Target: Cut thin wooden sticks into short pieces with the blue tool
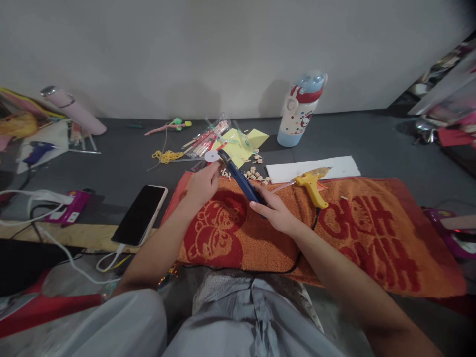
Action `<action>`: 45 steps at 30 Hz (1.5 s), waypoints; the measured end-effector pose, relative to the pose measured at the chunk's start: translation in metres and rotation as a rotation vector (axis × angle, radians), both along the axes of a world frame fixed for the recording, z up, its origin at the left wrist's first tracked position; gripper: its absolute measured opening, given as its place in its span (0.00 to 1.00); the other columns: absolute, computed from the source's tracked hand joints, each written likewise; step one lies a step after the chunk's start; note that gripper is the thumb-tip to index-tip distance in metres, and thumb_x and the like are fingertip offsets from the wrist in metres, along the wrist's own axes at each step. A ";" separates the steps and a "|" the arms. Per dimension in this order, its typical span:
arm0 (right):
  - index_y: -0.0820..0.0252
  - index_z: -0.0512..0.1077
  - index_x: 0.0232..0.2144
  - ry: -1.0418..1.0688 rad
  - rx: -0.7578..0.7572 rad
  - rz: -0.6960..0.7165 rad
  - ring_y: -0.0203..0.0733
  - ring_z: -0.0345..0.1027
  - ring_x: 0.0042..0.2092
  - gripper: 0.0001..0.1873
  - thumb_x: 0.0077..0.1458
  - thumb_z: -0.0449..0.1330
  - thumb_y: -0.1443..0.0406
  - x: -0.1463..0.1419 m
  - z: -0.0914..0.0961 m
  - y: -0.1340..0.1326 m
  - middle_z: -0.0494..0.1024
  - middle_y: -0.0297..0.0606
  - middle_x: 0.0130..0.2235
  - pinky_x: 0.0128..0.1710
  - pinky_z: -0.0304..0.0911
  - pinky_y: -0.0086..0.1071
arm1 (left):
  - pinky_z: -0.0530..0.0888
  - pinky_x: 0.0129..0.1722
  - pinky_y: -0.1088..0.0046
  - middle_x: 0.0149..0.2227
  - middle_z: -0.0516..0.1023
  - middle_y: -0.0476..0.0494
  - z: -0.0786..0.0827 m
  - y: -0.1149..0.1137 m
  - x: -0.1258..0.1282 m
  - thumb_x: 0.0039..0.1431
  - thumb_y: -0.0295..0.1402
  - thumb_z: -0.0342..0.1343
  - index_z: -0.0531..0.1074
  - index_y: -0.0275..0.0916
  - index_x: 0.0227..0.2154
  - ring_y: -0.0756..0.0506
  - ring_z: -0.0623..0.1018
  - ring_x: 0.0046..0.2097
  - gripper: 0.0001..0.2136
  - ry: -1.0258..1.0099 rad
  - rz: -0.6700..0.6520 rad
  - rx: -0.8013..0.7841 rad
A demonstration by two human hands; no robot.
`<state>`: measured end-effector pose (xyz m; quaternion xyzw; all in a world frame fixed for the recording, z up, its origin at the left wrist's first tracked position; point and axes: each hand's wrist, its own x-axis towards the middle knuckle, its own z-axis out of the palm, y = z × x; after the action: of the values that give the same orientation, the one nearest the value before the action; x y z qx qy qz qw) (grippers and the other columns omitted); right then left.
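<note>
My right hand is closed around the grip of a dark blue glue gun, whose nozzle points up and left. My left hand is closed, pinching a small white round disc right at the glue gun's tip. Both hands hover over an orange towel with red patterns spread on the dark floor. A yellow glue gun lies on the towel just right of my right hand, its black cord running down toward my lap.
Small wooden pieces, yellow paper, a packet of sticks and yellow string lie beyond the towel. A white sheet and a patterned water bottle stand right of them. A black phone lies left.
</note>
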<state>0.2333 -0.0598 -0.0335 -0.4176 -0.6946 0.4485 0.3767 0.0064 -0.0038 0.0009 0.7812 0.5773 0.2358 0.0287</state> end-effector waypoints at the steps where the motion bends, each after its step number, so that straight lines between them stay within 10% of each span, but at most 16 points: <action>1: 0.61 0.66 0.55 0.000 0.001 0.001 0.53 0.68 0.52 0.28 0.58 0.56 0.51 0.000 0.000 0.000 0.75 0.45 0.52 0.54 0.61 0.47 | 0.64 0.32 0.73 0.34 0.78 0.41 0.000 0.000 0.000 0.63 0.32 0.43 0.71 0.38 0.41 0.46 0.76 0.34 0.12 0.005 -0.001 0.002; 10: 0.63 0.66 0.55 0.017 -0.024 -0.016 0.54 0.68 0.53 0.28 0.58 0.56 0.53 -0.003 0.000 -0.001 0.74 0.47 0.52 0.55 0.59 0.47 | 0.66 0.33 0.72 0.33 0.78 0.42 0.001 0.000 0.000 0.64 0.31 0.43 0.71 0.38 0.41 0.46 0.76 0.34 0.12 0.044 -0.002 0.037; 17: 0.59 0.64 0.57 0.104 -0.039 -0.108 0.52 0.64 0.56 0.29 0.57 0.56 0.51 -0.008 -0.006 0.000 0.71 0.44 0.56 0.59 0.55 0.46 | 0.68 0.48 0.62 0.41 0.74 0.34 0.002 -0.008 0.010 0.61 0.37 0.49 0.67 0.36 0.39 0.41 0.73 0.47 0.10 -0.074 -0.016 0.395; 22: 0.59 0.64 0.57 0.202 -0.057 -0.104 0.53 0.64 0.56 0.31 0.56 0.56 0.48 -0.011 -0.006 0.000 0.72 0.45 0.55 0.58 0.56 0.47 | 0.70 0.35 0.69 0.29 0.73 0.46 0.008 -0.027 0.027 0.62 0.42 0.47 0.67 0.38 0.36 0.47 0.73 0.32 0.12 -0.177 -0.144 -0.091; 29: 0.58 0.63 0.56 0.229 0.001 0.022 0.51 0.65 0.53 0.31 0.57 0.53 0.46 -0.016 0.003 -0.005 0.72 0.45 0.51 0.57 0.58 0.46 | 0.72 0.44 0.65 0.42 0.75 0.40 -0.006 -0.038 0.050 0.57 0.47 0.53 0.65 0.37 0.46 0.44 0.75 0.42 0.21 -0.742 -0.344 -0.518; 45: 0.59 0.61 0.57 0.183 0.055 0.063 0.53 0.63 0.56 0.32 0.59 0.51 0.46 -0.015 0.007 -0.007 0.72 0.46 0.52 0.59 0.57 0.46 | 0.73 0.39 0.67 0.36 0.72 0.43 -0.017 -0.046 0.058 0.52 0.52 0.58 0.63 0.38 0.41 0.46 0.74 0.37 0.24 -0.983 -0.347 -0.523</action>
<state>0.2184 -0.0673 -0.0266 -0.3422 -0.6823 0.4771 0.4355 0.0642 -0.0494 -0.0159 0.6301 0.3987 0.4120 0.5236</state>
